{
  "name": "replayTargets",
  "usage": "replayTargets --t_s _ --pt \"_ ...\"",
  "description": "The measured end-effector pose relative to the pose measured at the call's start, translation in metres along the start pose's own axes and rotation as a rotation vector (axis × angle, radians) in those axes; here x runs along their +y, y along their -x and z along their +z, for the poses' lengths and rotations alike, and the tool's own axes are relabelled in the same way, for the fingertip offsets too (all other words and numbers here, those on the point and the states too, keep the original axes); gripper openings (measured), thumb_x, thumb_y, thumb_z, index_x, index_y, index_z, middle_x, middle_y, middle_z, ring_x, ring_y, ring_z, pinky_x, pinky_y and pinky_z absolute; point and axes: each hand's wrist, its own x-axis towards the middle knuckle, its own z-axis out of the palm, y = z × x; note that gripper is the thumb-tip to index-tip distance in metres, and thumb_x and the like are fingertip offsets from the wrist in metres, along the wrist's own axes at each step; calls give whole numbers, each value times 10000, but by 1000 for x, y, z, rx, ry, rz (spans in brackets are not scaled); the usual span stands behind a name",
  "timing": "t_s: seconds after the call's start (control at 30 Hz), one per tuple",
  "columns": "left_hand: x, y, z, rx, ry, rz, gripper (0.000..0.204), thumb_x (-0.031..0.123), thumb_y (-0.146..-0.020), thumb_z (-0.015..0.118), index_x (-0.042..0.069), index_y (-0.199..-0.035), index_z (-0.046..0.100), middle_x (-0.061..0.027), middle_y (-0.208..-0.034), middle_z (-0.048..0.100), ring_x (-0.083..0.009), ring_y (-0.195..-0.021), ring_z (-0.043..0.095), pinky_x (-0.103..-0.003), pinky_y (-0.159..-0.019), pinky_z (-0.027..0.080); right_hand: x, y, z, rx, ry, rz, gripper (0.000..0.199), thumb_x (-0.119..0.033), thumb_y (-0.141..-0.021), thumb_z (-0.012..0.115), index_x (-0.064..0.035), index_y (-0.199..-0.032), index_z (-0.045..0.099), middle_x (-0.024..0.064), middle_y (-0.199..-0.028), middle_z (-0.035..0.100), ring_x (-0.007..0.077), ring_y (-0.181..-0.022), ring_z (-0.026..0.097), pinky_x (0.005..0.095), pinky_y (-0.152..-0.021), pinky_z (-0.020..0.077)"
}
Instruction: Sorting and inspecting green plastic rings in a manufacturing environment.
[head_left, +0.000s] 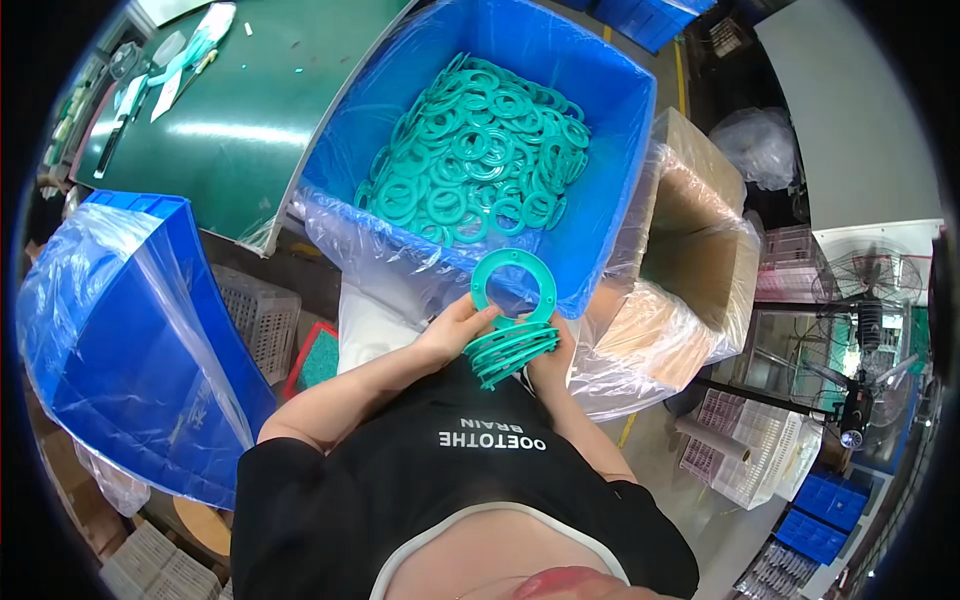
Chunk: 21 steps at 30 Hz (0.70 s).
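Note:
Close in front of my body, my left hand (pixel 455 328) pinches the lower left edge of a flat green plastic ring (pixel 513 257), which stands face-on with small holes around its rim. Below it a loose stack of similar green rings (pixel 505 352) fans out between my hands. My right hand (pixel 553 356) is closed around the stack's right side, its fingers partly hidden. Just beyond my hands stands a blue bin (pixel 620 110) lined with clear plastic, holding a large heap of green rings (pixel 447 207).
A green-topped table (pixel 240 90) with tools lies at the far left. A second plastic-draped blue bin (pixel 130 300) stands at left. Right of the bin is an open cardboard box (pixel 690 260) wrapped in clear film. Farther right are a fan (pixel 865 325) and white crates (pixel 750 450).

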Motion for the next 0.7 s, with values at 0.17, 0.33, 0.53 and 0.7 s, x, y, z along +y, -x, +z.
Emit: replayTargets --t_s 0.17,0.33,0.53,0.7 --pt "11 0 0 -181 -44 -38 154 121 -974 433 39 -1079 510 24 -747 482 -38 -611 377 -191 -567 339 -9 -2 -14 7 -36 88 103 -49 -817 684 -36 -888 610 7 -766 610 86 -692 578 237 -648 463" --pt "23 -1 5 -245 -27 56 226 64 -938 387 10 -1114 517 9 -708 485 -30 -565 371 -186 -495 285 -5 -29 -66 259 -461 149 145 -146 -892 600 -30 -978 585 26 -784 580 140 -725 600 301 -651 508" --pt "37 -6 8 -158 -15 -62 216 87 -942 400 -5 -1059 556 27 -680 486 -15 -512 320 -177 -460 256 3 -66 -106 504 -505 310 312 27 -815 533 -5 -1126 547 101 -984 634 209 -816 631 360 -715 536" --pt "27 -4 22 -155 -150 117 284 246 -1002 447 26 -1129 573 46 -731 504 -6 -610 402 -172 -524 323 23 -38 -64 189 -53 237 302 49 -791 542 -4 -1087 574 98 -948 645 186 -804 635 299 -712 514"
